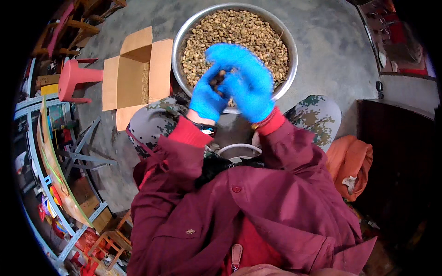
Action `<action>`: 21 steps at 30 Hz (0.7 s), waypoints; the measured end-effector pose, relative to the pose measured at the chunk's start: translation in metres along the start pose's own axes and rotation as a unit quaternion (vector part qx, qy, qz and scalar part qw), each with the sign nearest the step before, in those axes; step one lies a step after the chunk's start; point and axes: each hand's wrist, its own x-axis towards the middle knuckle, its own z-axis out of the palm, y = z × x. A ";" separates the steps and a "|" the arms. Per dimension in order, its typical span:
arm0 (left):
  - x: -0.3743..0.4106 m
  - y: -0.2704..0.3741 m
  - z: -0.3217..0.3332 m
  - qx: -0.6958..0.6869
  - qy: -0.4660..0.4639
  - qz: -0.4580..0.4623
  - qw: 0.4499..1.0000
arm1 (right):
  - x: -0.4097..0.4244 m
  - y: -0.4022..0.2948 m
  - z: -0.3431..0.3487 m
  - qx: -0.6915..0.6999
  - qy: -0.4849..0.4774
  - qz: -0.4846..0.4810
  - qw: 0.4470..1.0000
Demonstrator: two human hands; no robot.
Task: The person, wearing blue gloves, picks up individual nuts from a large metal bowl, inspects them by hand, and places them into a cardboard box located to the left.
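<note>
A wide metal basin (292,57) full of unshelled peanuts (238,27) stands on the floor before my knees. Both hands wear blue gloves and meet over its near part. My left hand (209,100) is cupped around a few peanuts (218,82), partly hidden by the fingers. Blurred by motion, my right hand (247,81) curls over the left palm, its fingertips close to those peanuts. Whether the right fingers grip anything cannot be made out.
Left of the basin, an open cardboard box (133,79) has peanuts inside. Beyond it is a pink plastic stool (77,81). A metal shelf rack (70,220) lines the left side. A white handle (240,145) shows between my legs; orange cloth (348,165) lies at right beside dark furniture (393,165).
</note>
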 end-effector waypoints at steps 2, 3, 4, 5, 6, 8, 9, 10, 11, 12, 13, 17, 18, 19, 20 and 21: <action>-0.016 0.050 0.016 -0.162 -0.067 -0.097 0.980 | 0.015 0.015 -0.018 0.060 0.129 0.062 0.988; -0.023 0.072 0.023 -0.194 -0.035 -0.086 0.977 | 0.018 0.028 -0.034 0.052 0.169 0.103 0.979; -0.022 0.100 0.010 -0.205 -0.094 -0.063 0.972 | 0.019 0.043 -0.048 0.050 0.209 0.144 0.966; -0.028 0.127 0.016 -0.172 -0.128 -0.025 0.977 | 0.017 0.059 -0.062 0.056 0.238 0.198 0.949; -0.035 0.153 0.007 -0.023 -0.116 0.064 0.991 | 0.012 0.076 -0.073 0.064 0.264 0.250 0.929; -0.037 0.197 -0.029 0.154 -0.041 0.171 0.972 | -0.014 0.117 -0.091 -0.032 0.250 0.341 0.906; -0.032 0.215 -0.049 0.181 0.017 0.188 0.965 | -0.030 0.136 -0.098 -0.072 0.219 0.376 0.897; -0.022 0.238 -0.097 0.202 0.081 0.160 0.963 | -0.046 0.157 -0.098 -0.104 0.186 0.411 0.886; -0.008 0.257 -0.146 0.218 0.140 0.124 0.958 | -0.062 0.179 -0.098 -0.162 0.133 0.421 0.883; -0.007 0.285 -0.192 0.234 0.208 0.092 0.945 | -0.075 0.197 -0.089 -0.206 0.072 0.429 0.877; -0.003 0.262 -0.164 0.227 0.318 0.056 0.919 | -0.084 0.200 -0.089 -0.251 0.023 0.447 0.858; -0.023 0.241 -0.117 0.227 0.473 0.008 0.851 | -0.104 0.188 -0.054 -0.391 -0.156 0.384 0.822; -0.030 0.247 -0.120 0.243 0.445 0.018 0.862 | -0.115 0.197 -0.045 -0.403 -0.198 0.379 0.809; -0.031 0.244 -0.099 0.276 0.370 0.019 0.887 | -0.120 0.195 -0.038 -0.429 -0.239 0.375 0.786; -0.026 0.239 -0.087 0.253 0.314 0.069 0.912 | -0.128 0.192 -0.033 -0.454 -0.279 0.369 0.762; -0.027 0.236 -0.070 0.231 0.260 0.124 0.929 | -0.137 0.193 -0.027 -0.456 -0.311 0.354 0.755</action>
